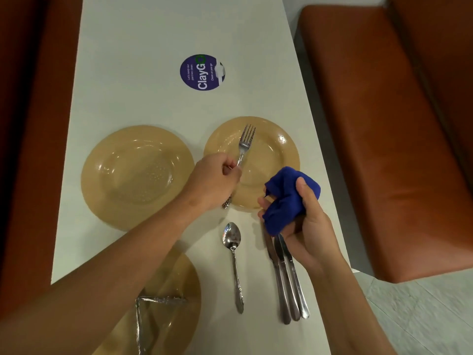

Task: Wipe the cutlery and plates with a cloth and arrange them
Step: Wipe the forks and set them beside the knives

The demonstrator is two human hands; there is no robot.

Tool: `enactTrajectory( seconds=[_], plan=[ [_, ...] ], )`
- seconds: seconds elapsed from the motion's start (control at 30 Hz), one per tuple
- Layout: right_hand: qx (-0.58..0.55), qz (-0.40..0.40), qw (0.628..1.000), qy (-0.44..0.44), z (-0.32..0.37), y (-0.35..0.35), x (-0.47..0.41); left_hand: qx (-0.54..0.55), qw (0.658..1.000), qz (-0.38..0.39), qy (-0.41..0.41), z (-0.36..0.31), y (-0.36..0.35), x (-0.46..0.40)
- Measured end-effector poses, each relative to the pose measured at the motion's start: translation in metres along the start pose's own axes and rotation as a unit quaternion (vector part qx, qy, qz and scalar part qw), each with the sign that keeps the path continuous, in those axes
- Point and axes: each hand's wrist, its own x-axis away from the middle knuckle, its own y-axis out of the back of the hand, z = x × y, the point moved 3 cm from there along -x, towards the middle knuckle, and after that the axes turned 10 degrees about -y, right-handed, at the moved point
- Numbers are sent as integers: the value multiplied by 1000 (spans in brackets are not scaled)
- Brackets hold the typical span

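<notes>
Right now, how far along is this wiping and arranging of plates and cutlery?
Partway, as far as I can tell. Three knives lie neatly side by side and a spoon lies beside them, so those look arranged. In hand: the left hand holds a fork over the far-right plate, and the right hand grips the blue cloth. Whether the three plates are wiped, I cannot tell.

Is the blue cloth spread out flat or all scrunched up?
Scrunched up. The blue cloth is bunched into a lump in the right hand, whose thumb and fingers curl round it; no part lies flat on the table.
</notes>
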Motion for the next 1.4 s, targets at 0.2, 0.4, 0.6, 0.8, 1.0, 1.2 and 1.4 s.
enactTrajectory(
  seconds=[0.2, 0.4, 0.6, 0.8, 1.0, 1.2, 1.4],
  plan=[
    [70, 21, 994, 75, -11, -15, 18, 117, 993, 9, 22, 2, 17, 67],
    [345, 18, 905, 248, -26, -41, 44, 172, 985, -13, 18, 5, 26, 122],
    [467, -44, 823, 321, -42, -60, 47, 166, 986, -15, -26, 0, 29, 150],
    [546, -122, 686, 465, -27, -65, 44, 165, 985, -26, -39, -7, 37, 169],
    [403, -161, 799, 417, -3, -59, 48, 185, 982, -41, -22, -4, 42, 179],
    [238, -51, 944, 221, -31, -42, 46, 212, 975, -59, -3, 0, 46, 181],
    [-38, 220, 974, -40, -78, -66, 60, 224, 973, -53, -7, -3, 38, 178]
  ],
)
